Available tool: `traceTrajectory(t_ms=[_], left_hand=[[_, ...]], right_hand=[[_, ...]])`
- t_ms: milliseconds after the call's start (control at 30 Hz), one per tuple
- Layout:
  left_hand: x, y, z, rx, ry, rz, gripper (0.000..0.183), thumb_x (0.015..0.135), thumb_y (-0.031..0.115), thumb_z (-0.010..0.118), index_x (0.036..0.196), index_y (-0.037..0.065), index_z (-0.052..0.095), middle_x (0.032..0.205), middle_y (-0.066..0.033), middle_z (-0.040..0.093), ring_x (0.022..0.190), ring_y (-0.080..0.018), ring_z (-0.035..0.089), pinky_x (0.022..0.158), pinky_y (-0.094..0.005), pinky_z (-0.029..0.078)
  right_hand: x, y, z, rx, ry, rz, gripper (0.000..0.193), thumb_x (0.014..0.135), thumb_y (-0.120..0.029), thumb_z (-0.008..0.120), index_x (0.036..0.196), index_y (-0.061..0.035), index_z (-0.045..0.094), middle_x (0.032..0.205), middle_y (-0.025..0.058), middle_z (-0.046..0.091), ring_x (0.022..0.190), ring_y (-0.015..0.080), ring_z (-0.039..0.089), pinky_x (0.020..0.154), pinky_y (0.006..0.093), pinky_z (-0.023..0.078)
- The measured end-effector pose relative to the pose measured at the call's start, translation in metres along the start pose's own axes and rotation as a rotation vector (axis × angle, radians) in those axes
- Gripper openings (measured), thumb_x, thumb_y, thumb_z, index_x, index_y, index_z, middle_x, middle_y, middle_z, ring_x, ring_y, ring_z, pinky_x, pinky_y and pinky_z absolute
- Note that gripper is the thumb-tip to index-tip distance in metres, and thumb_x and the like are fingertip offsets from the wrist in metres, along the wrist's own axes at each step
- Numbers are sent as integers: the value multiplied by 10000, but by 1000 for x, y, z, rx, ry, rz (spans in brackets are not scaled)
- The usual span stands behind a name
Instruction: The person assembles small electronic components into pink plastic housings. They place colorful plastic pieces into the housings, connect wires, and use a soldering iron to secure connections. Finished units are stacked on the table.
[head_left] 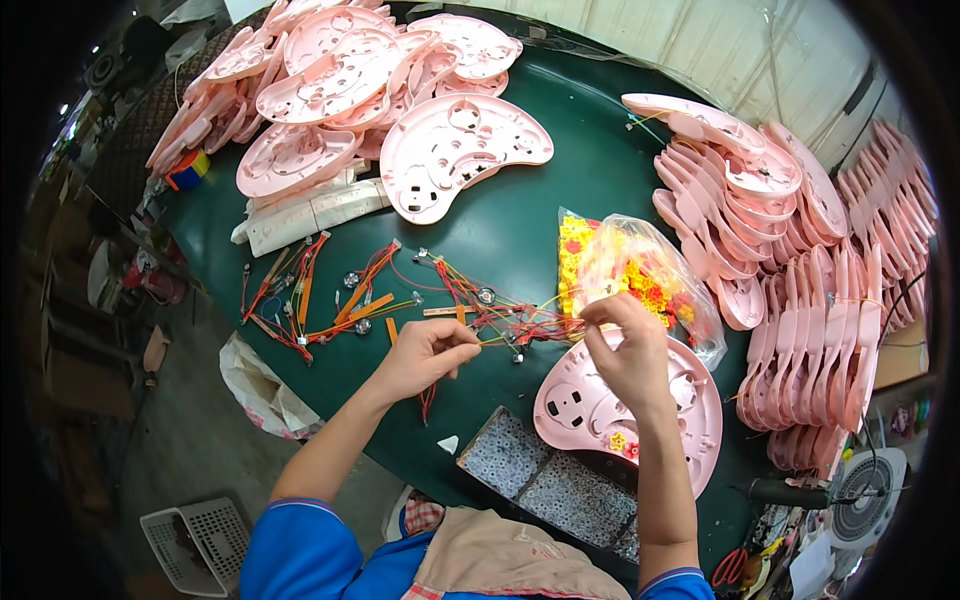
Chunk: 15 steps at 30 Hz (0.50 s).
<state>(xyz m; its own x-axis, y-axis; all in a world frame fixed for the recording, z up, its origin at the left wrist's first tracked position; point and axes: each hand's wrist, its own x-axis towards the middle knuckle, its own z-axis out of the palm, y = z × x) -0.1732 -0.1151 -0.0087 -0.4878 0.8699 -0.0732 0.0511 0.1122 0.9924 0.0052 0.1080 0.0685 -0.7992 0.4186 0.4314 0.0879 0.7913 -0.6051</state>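
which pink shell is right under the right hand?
The single pink shell lying open-side up at the table's near edge, beneath the right hand, with small flower pieces in it. The others sit in stacks farther away.

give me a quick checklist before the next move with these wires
1. Left hand pinches the wire bundle: ok.
2. Right hand grips the bundle's other end: ok.
3. Wires free of tangles: not ok, strands cross in a knot.
4. Pink shell lies open-side up under the right hand: ok.
5. Bag of yellow and red pieces close by: ok.
6. Which wire end goes where: cannot tell.
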Motion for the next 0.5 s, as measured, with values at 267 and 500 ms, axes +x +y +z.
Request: traceTrajectory(t_ms=[267, 500], left_hand=[[-4, 36, 28, -32, -292, 105, 122, 1031, 86, 635, 995, -13, 697, 878, -16, 671, 814, -83, 611, 734, -265, 502], [1, 3, 3, 80, 312, 192, 176, 1062, 135, 602, 930, 28, 647, 788, 37, 562, 694, -62, 518, 640, -260, 442]], right_hand=[[-26, -26, 40, 105, -289, -70, 195, 846, 84, 676, 999, -31, 713, 931, 144, 653, 797, 306, 683, 707, 379, 554], [-14, -13, 21, 307, 221, -74, 233, 826, 155, 692, 986, -14, 708, 939, 108, 682, 789, 210, 671, 694, 318, 543]])
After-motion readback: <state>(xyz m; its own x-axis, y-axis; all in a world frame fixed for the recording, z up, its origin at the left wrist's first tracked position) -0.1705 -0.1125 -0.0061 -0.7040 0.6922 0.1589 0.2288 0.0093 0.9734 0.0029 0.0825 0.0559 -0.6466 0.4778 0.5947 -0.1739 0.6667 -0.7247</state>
